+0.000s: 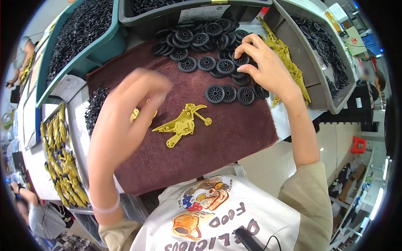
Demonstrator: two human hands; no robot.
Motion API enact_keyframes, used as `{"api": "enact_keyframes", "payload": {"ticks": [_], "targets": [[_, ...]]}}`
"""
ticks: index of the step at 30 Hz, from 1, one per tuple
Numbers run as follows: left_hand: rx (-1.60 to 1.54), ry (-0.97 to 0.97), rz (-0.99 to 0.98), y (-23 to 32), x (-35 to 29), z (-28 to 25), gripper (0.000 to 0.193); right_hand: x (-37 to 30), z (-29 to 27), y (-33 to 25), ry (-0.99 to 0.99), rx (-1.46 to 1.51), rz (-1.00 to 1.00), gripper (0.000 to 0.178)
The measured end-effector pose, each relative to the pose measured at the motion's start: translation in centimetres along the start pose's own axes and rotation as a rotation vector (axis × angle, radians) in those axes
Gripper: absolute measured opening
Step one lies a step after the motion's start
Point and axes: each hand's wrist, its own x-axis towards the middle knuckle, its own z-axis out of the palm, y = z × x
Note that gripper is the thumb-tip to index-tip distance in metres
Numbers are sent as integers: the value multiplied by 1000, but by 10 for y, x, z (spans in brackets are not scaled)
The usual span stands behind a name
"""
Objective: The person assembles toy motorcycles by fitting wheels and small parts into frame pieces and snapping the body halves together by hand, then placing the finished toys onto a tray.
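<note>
At the right of the dark red cloth (234,138), my right hand (264,62) reaches into a pile of black spoked wheels (200,39). Its thumb and curled fingers close around one black wheel (240,59). My left hand (138,98) is over the left part of the cloth, smeared by motion, and its fingers cannot be made out. Under it, bits of a yellow plastic part (134,115) show; the rest is hidden. Between my hands and nearer to me, a yellow plastic motorbike-shaped half (180,124) lies flat. Several loose wheels (215,93) lie below the pile.
A teal bin (100,50) of small black parts stands far left, a grey bin (167,16) at the back, another grey bin (331,98) with black wheels at right. Yellow parts (289,60) lie beside it. A tray of yellow pieces (65,163) is at left. People work farther left.
</note>
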Motion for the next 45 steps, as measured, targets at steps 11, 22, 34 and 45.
{"api": "enact_keyframes", "payload": {"ticks": [11,22,34,45], "targets": [[490,117,175,-71,92,60,25,-14,1,10,239,-183,-196,21],[274,201,205,-21,46,32,12,-20,-15,-23,22,180,2,22],[315,326,10,7,-111,81,21,-30,42,-77,-273,936,221,15],[369,406,10,5,-118,91,23,-32,44,-90,-248,812,273,13]]}}
